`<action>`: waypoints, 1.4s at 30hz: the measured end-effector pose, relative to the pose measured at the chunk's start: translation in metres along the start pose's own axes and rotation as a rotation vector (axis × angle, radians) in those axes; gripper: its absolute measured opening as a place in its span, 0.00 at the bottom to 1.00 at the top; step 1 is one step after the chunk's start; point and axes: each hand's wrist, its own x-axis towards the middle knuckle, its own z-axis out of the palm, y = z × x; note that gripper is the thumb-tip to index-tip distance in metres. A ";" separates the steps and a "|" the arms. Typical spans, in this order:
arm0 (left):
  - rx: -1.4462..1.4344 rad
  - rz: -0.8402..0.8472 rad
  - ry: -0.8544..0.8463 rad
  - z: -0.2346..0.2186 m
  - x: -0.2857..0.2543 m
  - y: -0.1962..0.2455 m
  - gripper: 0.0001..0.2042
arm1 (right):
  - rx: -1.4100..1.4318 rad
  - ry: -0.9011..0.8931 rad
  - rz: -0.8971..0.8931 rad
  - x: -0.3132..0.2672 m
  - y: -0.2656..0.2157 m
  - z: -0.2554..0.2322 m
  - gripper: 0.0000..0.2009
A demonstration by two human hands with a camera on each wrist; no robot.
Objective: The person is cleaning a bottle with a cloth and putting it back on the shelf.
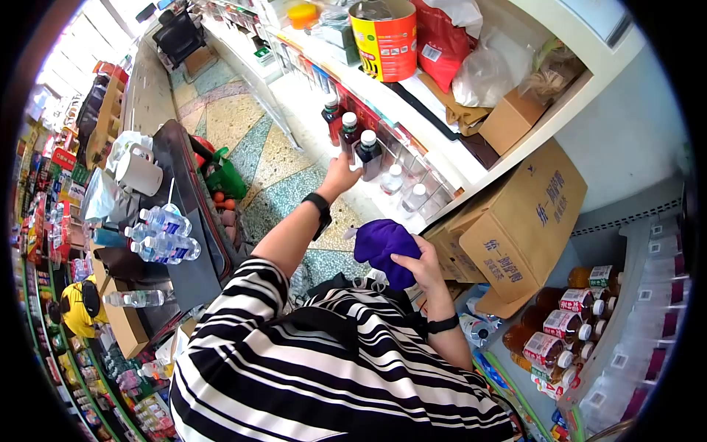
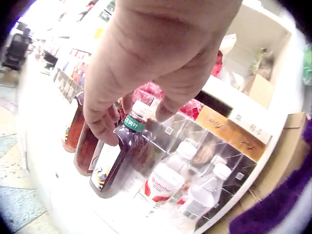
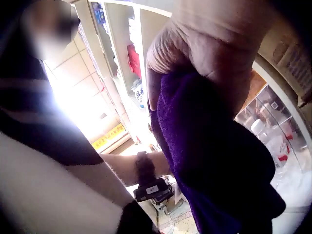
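Note:
In the head view my left hand [image 1: 342,175] is at the front of a row of dark bottles with white caps. Its thumb and fingers are spread close around a dark bottle [image 2: 112,161] with a green neck band, as the left wrist view shows. The bottle stands on the white ledge [image 1: 309,110]. Two more dark bottles [image 2: 90,146] are beside it. A crumpled purple cloth [image 1: 384,250] hangs from my right hand [image 1: 421,264], pinched between thumb and fingers. The right wrist view shows its fuzzy texture; the cloth hides most fingertips.
Two clear bottles [image 2: 163,178] stand along the ledge, before a divided clear rack [image 2: 234,161]. Overhead shelving holds a red-and-yellow tub [image 1: 383,44]. Cardboard boxes [image 1: 526,221] are at the right, above several tea bottles [image 1: 545,350]. Water bottles [image 1: 166,236] lie on the dark table at left.

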 end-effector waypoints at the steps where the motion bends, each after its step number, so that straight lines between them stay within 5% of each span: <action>1: 0.013 -0.013 0.033 0.009 0.018 0.001 0.29 | -0.029 -0.008 -0.003 0.006 0.000 -0.006 0.16; 7: -0.068 -0.054 -0.054 0.038 0.065 -0.006 0.34 | -0.326 -0.004 -0.063 0.007 -0.003 -0.019 0.16; 12: -0.150 -0.019 -0.046 0.049 0.080 -0.018 0.31 | -0.197 0.117 0.012 0.004 0.011 -0.017 0.17; 19: -0.044 -0.119 -0.037 0.024 0.056 0.025 0.25 | -0.144 0.341 0.036 -0.035 0.019 0.023 0.18; 23: -0.089 0.144 0.233 0.036 0.043 -0.003 0.21 | -0.151 0.479 0.061 -0.061 0.034 0.036 0.19; 25: -0.221 0.033 0.078 0.017 0.029 -0.004 0.20 | -0.063 0.548 0.037 -0.072 0.036 0.052 0.19; 28: -0.317 0.199 0.151 0.005 0.010 -0.022 0.19 | -0.023 0.599 -0.011 -0.085 0.037 0.070 0.19; 33: -0.295 0.246 0.201 -0.029 -0.043 -0.037 0.20 | -0.014 0.728 -0.049 -0.109 0.056 0.079 0.17; 40: -0.446 0.361 0.196 -0.088 -0.127 0.001 0.21 | 0.204 0.717 -0.184 -0.114 0.047 0.097 0.20; 42: -0.853 0.194 -0.003 -0.099 -0.155 0.026 0.18 | 0.153 0.662 -0.239 -0.116 0.042 0.106 0.21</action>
